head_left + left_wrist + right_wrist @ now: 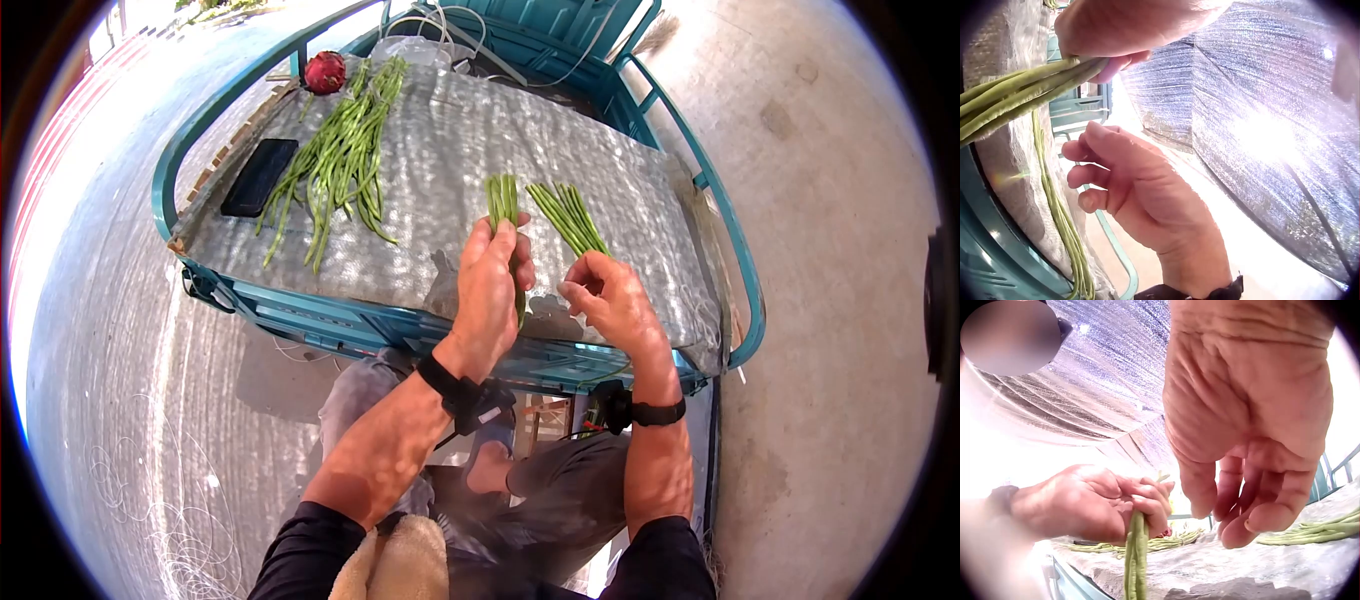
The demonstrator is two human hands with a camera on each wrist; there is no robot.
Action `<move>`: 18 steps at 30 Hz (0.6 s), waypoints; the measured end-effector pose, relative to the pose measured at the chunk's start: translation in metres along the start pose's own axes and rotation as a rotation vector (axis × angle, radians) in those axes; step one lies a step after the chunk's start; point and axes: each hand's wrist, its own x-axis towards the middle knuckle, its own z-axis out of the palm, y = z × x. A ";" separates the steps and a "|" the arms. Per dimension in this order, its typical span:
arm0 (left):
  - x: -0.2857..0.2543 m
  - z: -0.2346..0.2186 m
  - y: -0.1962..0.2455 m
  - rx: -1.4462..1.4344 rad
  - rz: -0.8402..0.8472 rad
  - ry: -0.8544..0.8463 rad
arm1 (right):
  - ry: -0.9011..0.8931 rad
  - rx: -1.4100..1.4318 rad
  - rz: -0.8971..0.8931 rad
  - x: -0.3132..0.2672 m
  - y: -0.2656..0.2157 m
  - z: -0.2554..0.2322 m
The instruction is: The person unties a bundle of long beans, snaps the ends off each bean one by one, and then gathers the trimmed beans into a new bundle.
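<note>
Far left of my grip: loose long beans (335,165) on the silver mat (450,130). My left hand (490,290) clasps an upright bean bundle (503,200). Just right, my right hand (612,300) hangs loosely curled, empty, below a second bunch (570,215).

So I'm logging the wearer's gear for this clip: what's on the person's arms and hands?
Both hands are bare, no gloves or rings visible. The left hand and right hand each have a black wrist strap carrying a small black camera unit on the inner side. The forearms are bare; black sleeves are pushed up near the elbows.
</note>
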 end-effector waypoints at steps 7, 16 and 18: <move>0.003 -0.009 -0.005 0.013 -0.015 0.043 | 0.409 -0.253 0.008 0.009 0.060 -0.013; 0.004 -0.014 -0.008 -0.017 -0.104 0.122 | 0.384 -0.370 -0.076 0.014 0.094 -0.001; 0.004 -0.014 -0.008 -0.013 -0.109 0.120 | 0.401 -0.410 0.011 0.016 0.095 -0.002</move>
